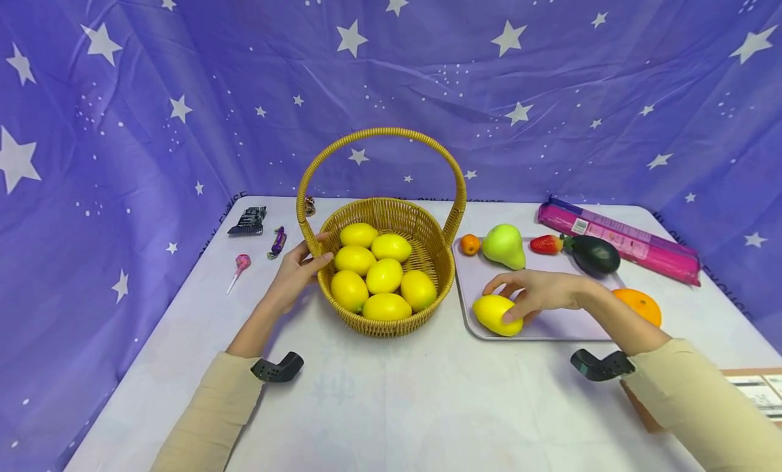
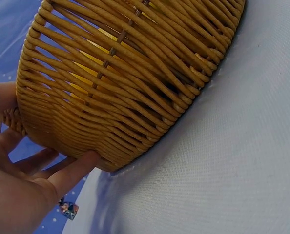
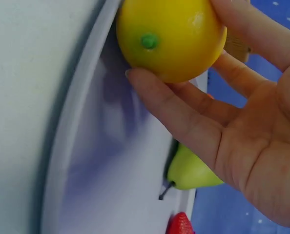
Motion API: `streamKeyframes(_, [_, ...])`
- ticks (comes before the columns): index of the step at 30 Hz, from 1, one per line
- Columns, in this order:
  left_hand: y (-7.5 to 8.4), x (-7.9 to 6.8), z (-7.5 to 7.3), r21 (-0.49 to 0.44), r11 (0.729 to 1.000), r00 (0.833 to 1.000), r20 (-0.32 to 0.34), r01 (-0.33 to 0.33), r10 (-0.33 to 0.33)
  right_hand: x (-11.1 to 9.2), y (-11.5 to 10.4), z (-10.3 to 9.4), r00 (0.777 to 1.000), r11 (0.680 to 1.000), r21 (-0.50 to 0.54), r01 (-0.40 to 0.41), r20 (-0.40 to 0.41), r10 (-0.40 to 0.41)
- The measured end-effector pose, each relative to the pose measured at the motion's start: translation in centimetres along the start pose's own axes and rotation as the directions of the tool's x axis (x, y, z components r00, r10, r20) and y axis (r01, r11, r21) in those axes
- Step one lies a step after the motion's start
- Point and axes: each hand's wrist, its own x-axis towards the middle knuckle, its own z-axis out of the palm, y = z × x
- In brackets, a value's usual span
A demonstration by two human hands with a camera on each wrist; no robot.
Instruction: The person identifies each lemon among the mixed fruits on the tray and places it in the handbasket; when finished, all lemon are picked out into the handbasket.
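A yellow lemon is pinched between the thumb and fingers of my right hand, over the near left corner of the pale tray. Its green stem end faces the right wrist camera. My left hand grips the left side of the wicker basket, thumb over the rim and fingers against the outer weave in the left wrist view. Several lemons lie inside the basket, beneath its tall arched handle.
On the tray are a green pear, a small orange fruit, a strawberry, an eggplant and an orange. A pink packet lies behind. Left of the basket are a lollipop and wrapped sweets.
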Motion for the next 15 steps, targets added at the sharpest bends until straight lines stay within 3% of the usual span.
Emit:
streamKeyframes(6, [0.0,0.0,0.0,-0.001,1.0,1.0,0.004,0.004,-0.004,-1.2,-1.4,-1.6,0.997,0.999,-0.006,0.045,-0.069,-0.045])
streamKeyframes(11, [0.1,0.0,0.0,0.0,1.0,1.0,0.005,0.003,-0.003,-1.3,-4.6,-2.8,0.986,0.991,-0.012,0.136,-0.098,-0.137])
streamKeyframes(15, [0.1,0.0,0.0,0.003,1.0,1.0,0.004,0.003,-0.003,-0.2,-7.4,-2.9,0.982,0.986,-0.019,0.167,-0.09,-0.168])
